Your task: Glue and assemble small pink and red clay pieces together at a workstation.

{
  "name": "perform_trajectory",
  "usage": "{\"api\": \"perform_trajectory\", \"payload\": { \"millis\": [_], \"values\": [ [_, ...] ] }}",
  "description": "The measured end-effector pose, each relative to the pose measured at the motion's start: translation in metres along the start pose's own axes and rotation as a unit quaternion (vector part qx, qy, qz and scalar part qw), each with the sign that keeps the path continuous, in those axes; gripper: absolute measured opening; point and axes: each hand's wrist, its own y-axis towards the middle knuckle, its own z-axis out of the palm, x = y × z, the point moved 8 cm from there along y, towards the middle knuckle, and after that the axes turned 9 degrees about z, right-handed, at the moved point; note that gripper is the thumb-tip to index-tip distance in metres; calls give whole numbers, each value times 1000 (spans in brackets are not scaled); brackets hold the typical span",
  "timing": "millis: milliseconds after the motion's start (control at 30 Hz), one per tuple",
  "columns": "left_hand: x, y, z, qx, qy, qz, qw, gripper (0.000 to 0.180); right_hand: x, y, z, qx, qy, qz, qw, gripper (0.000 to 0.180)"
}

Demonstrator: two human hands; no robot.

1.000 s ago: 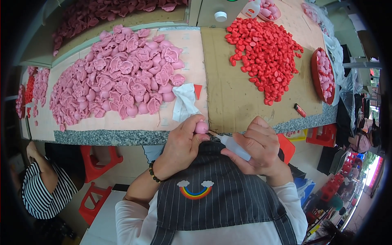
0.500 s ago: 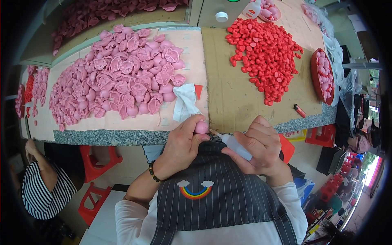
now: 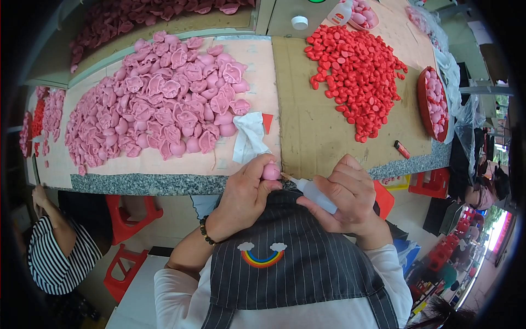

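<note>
My left hand (image 3: 244,194) pinches a small pink moulded piece (image 3: 270,171) at the table's near edge. My right hand (image 3: 346,194) grips a small translucent squeeze bottle (image 3: 313,192), and its thin nozzle points left and touches the pink piece. Just behind my hands a crumpled white cloth (image 3: 249,137) lies next to a big heap of pink moulded pieces (image 3: 164,115). A pile of small red pieces (image 3: 356,68) lies on brown cardboard (image 3: 307,126) to the right.
A red tray of pink pieces (image 3: 435,104) sits at the right edge, with a small red lighter-like object (image 3: 401,149) near it. A white bottle (image 3: 339,12) and a round cap (image 3: 299,22) stand at the back. A person in a striped shirt (image 3: 57,255) sits lower left beside red stools (image 3: 129,214).
</note>
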Motion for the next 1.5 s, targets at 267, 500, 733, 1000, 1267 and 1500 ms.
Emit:
{"api": "perform_trajectory", "payload": {
  "millis": [267, 500, 733, 1000, 1267, 1500],
  "values": [
    [-1, 1, 0, 2, -2, 9, 1000, 40, 1, -1, 0, -15, 17, -16, 1000, 31],
    [-4, 0, -2, -8, 44, 27, 999, 39, 2, -2, 1, -1, 6, -15, 1000, 37],
    [-4, 1, 0, 2, 13, 20, 1000, 40, 3, -3, 2, -1, 3, -19, 1000, 37],
    [-6, 2, -1, -1, 10, 20, 1000, 41, 5, -4, 1, -4, 3, -26, 1000, 37],
    [-7, 1, -1, -3, 18, 25, 1000, 42, 8, -4, 1, 2, 5, -22, 1000, 36],
    [-6, 1, -2, -1, 19, 21, 1000, 41, 8, -3, 2, 3, 3, -23, 1000, 35]
  ]
}}
